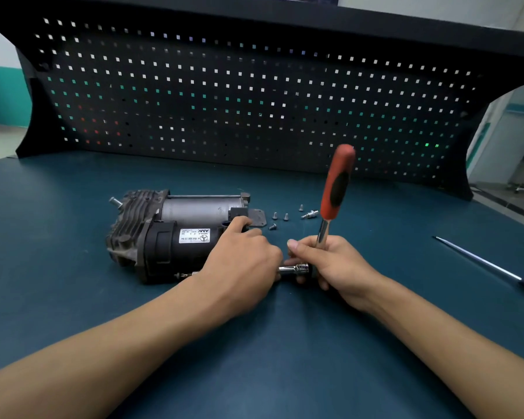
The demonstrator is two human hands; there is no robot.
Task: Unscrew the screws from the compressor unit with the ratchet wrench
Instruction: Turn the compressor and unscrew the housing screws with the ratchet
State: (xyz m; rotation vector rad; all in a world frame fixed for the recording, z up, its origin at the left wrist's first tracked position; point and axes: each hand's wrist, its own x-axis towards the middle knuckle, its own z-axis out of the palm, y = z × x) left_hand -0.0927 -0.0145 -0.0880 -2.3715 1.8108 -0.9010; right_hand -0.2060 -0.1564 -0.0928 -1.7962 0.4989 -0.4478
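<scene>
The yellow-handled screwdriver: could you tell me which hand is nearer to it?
Right. The right hand, gripping the ratchet wrench, is left of the screwdriver; the left hand is farther left.

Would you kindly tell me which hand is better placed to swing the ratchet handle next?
Probably right: the right hand grips the red-and-black-handled chrome ratchet wrench near its head, while the left hand holds the black-and-grey compressor unit, steadying it.
</scene>
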